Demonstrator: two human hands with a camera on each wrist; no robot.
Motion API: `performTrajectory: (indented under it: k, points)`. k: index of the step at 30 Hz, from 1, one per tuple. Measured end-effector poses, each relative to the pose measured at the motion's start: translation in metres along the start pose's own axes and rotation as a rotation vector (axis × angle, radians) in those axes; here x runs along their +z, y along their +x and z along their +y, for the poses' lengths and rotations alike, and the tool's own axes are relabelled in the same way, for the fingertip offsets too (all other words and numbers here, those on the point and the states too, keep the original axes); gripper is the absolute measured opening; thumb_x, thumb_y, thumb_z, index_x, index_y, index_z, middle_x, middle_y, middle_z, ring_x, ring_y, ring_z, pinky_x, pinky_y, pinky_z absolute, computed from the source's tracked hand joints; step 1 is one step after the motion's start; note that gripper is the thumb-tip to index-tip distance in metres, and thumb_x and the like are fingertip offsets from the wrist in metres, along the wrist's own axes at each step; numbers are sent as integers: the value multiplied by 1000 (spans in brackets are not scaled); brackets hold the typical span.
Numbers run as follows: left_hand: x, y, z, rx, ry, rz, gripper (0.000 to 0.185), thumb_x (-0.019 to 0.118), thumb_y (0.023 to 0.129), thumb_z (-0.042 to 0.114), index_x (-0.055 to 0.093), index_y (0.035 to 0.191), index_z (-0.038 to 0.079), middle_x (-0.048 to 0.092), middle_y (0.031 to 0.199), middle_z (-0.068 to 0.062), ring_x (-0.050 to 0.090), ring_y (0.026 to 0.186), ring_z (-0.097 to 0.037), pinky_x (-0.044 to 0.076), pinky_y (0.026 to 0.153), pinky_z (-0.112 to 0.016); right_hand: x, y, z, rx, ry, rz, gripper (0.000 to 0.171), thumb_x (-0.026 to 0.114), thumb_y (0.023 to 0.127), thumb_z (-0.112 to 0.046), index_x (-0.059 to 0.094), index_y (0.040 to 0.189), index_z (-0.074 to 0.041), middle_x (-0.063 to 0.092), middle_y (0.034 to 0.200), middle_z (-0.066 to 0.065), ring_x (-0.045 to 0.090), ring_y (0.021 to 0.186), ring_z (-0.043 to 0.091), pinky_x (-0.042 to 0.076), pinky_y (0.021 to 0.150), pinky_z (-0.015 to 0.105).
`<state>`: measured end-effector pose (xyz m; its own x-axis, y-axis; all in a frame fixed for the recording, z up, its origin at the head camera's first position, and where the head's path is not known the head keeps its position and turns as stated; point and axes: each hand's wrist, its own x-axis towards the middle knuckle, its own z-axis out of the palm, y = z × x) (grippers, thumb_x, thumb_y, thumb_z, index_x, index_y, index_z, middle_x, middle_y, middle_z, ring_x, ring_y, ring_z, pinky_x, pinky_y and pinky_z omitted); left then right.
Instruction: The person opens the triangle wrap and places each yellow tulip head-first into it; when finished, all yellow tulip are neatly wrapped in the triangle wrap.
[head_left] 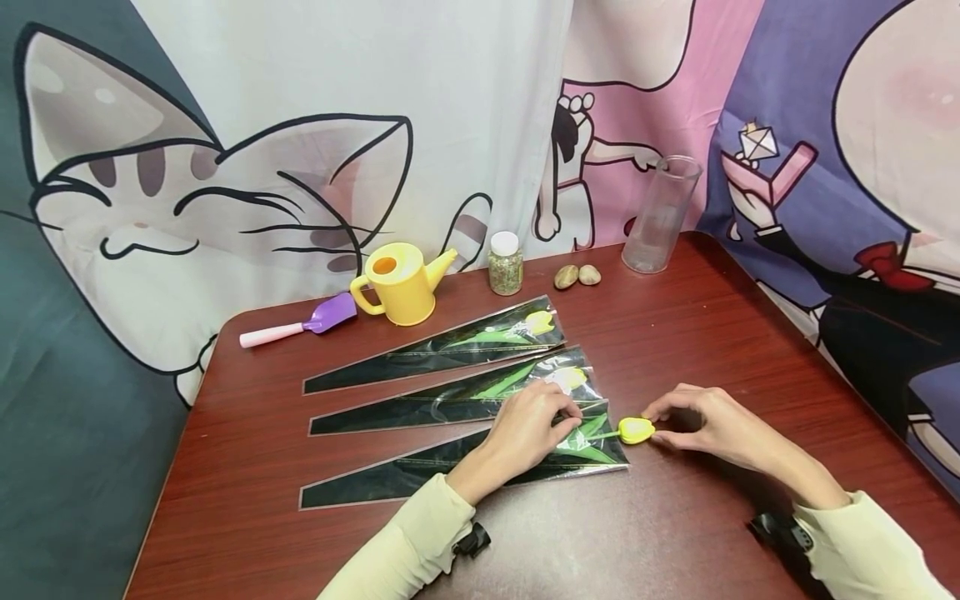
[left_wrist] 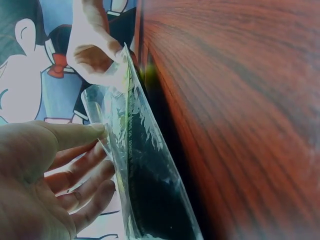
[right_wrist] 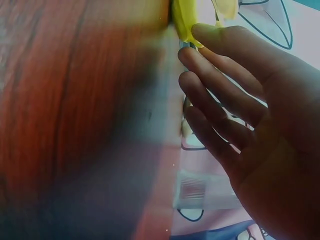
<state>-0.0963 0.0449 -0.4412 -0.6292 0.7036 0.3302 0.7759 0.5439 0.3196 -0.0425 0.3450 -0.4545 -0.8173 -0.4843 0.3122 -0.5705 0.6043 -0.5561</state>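
A yellow artificial tulip lies with its stem and green leaves inside the nearest clear-and-black flower sleeve, its bloom outside the wide end. My right hand pinches the bloom between thumb and fingertips. In the right wrist view, the thumb of my right hand rests against the yellow petals. My left hand is over the same sleeve and pinches its clear film near the opening. The left wrist view shows the thumb of my left hand at the lifted film.
Two more flower sleeves with yellow tulips lie farther back. Along the rear edge are a purple shovel, a yellow watering can, a lidded jar, two stones and a tall glass vase.
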Motion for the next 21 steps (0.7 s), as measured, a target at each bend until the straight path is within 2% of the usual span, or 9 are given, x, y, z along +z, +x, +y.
performTrajectory:
  k: [5, 9, 14, 16, 21]
  points:
    - [-1, 0, 0, 3, 3, 0, 4, 75, 88, 29, 76, 87, 26, 60, 82, 15, 56, 82, -5, 47, 69, -19, 1, 1, -1, -6, 21, 22, 34, 86, 73, -7, 73, 101, -23, 67, 92, -13, 62, 77, 8, 44, 67, 18]
    - [-2, 1, 1, 9, 10, 10, 4, 74, 88, 29, 76, 87, 26, 60, 81, 15, 56, 82, -5, 47, 69, -19, 0, 6, -8, 9, 67, 33, 35, 86, 73, -5, 74, 101, -22, 68, 90, -12, 64, 77, 9, 47, 67, 19]
    - [-5, 3, 3, 13, 16, 18, 4, 74, 88, 29, 76, 87, 26, 60, 82, 15, 56, 81, -4, 46, 69, -19, 2, 17, -32, 72, 166, 43, 31, 83, 73, 4, 75, 98, -13, 70, 83, -5, 66, 74, 10, 51, 64, 28]
    - [-6, 3, 4, 11, 17, 19, 5, 73, 89, 30, 77, 88, 26, 60, 82, 15, 56, 82, -4, 46, 69, -18, 6, 19, -37, 97, 205, 52, 28, 82, 74, 6, 76, 96, -10, 70, 80, -2, 65, 70, 11, 50, 59, 28]
    - [-8, 4, 7, 10, 15, 21, 6, 73, 89, 31, 77, 89, 27, 60, 83, 15, 55, 81, -3, 45, 67, -18, 22, 19, -30, 170, 291, 42, 22, 81, 78, -3, 76, 96, -15, 70, 77, -6, 58, 61, 10, 43, 49, 22]
